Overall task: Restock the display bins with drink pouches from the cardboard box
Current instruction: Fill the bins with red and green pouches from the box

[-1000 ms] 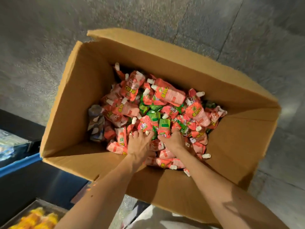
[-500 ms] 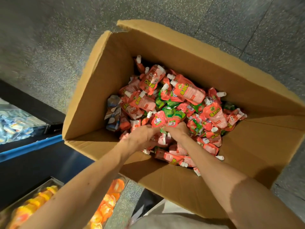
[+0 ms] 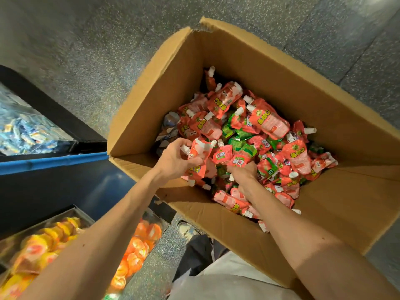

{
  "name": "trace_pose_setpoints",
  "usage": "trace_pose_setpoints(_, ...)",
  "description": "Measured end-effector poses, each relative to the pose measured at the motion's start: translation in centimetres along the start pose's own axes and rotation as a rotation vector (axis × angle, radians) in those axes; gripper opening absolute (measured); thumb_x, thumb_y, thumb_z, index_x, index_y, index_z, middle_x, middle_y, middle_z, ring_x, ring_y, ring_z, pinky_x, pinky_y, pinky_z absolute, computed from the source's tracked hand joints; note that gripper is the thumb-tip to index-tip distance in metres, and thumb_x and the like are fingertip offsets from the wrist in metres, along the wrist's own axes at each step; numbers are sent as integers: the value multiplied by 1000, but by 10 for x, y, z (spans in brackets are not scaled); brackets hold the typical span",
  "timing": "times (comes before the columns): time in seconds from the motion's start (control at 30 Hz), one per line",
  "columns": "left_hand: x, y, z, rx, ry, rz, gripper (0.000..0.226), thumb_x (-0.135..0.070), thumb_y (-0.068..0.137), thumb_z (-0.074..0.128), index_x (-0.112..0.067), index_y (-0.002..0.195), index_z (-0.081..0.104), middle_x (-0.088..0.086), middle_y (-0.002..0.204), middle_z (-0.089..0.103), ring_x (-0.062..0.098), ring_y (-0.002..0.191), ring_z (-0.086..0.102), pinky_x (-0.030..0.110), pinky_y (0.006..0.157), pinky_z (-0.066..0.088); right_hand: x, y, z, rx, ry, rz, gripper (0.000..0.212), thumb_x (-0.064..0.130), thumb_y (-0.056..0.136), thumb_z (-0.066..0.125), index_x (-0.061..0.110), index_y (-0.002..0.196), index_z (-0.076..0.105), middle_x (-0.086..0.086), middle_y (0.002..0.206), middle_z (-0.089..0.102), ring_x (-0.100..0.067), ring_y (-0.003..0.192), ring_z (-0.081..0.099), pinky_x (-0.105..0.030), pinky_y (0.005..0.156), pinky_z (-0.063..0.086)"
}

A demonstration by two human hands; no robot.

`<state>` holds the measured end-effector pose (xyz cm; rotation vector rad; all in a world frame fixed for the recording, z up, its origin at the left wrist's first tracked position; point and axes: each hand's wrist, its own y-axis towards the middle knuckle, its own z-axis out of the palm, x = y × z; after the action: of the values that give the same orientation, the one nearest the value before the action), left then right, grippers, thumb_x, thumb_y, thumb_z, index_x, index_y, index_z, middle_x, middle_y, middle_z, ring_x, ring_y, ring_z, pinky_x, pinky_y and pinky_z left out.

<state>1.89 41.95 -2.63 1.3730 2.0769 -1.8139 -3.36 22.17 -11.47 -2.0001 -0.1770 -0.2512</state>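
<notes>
Head view looks down into the open cardboard box (image 3: 303,89), with display bins (image 3: 74,210) off to its left. 1 loose heap of drink pouches (image 3: 268,124), red and green, covers the box bottom. The left hand (image 3: 174,162) clenches a red bunch (image 3: 198,153). The right hand (image 3: 243,173) digs into the heap with its fingers buried, so I cannot tell its grip. The pouches look soft, light, glossy and probably slippery. Gathering several by their bodies, or pinching the stiff white caps (image 3: 309,130), seems the surest hold.
</notes>
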Motion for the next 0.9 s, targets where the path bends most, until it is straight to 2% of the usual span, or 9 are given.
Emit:
trace_pose_setpoints(0.1,-3,-12,0,-9,-140,-45,58,-24,80,82,-23,128,51,2,106,67,11,86,70,20,60,56,0,-5,-8,45,24,4,71,9,76,82,2,133,40,-15,125,55,-34,113,56,-42,93,52)
trace_pose_setpoints(0.3,-8,-37,-4,7,-413,-114,50,-22,77,83,-13,121,60,9,103,74,23,93,73,45,90,58,4,-38,-44,150,161,3,83,5,77,82,3,141,30,-16,131,51,-29,109,55,-42,84,55)
trace_pose_setpoints(0.43,-13,-60,-15,115,-743,-84,35,-19,73,80,-4,103,68,9,95,74,20,86,68,34,84,51,9,-70,-75,292,331,-22,73,2,82,78,1,139,31,-5,118,51,-19,116,52,-31,89,43)
trace_pose_setpoints(0.5,-12,-73,-19,157,-866,-73,36,-22,72,84,-5,100,71,13,93,68,21,85,59,34,88,44,11,-86,-87,383,388,-43,73,3,75,83,-1,133,38,-3,126,58,-16,123,53,-31,97,45)
trace_pose_setpoints(0.6,-16,-101,-27,189,-1054,3,33,-31,62,91,-13,84,74,1,68,58,13,69,47,26,80,41,20,-127,-99,500,486,-144,68,5,67,85,4,125,51,-13,119,69,-18,113,64,-33,96,52)
trace_pose_setpoints(0.7,-25,-144,-42,178,-1224,96,28,-32,55,90,-14,73,78,0,71,71,11,62,64,22,60,54,29,-175,-103,616,569,-289,77,5,63,85,-3,131,49,-15,106,73,-20,93,73,-34,78,61)
trace_pose_setpoints(0.77,-26,-175,-56,176,-1304,207,45,-31,44,97,-14,81,78,3,80,74,13,66,70,23,56,55,34,-214,-97,689,543,-394,90,17,46,96,-3,124,55,-14,102,73,-26,94,71,-42,86,57)
trace_pose_setpoints(0.83,-21,-206,-71,149,-1311,302,65,-40,33,101,-15,89,78,4,88,74,15,76,69,27,64,56,39,-254,-87,775,524,-531,64,19,47,95,5,101,65,-11,89,72,-26,88,68,-42,87,53)
trace_pose_setpoints(0.9,-15,-244,-89,103,-1322,412,71,-45,37,99,-16,97,76,5,94,74,18,87,67,32,74,54,40,-299,-73,881,490,-642,33,11,57,81,8,89,69,-7,80,71,-21,77,69,-35,77,57)
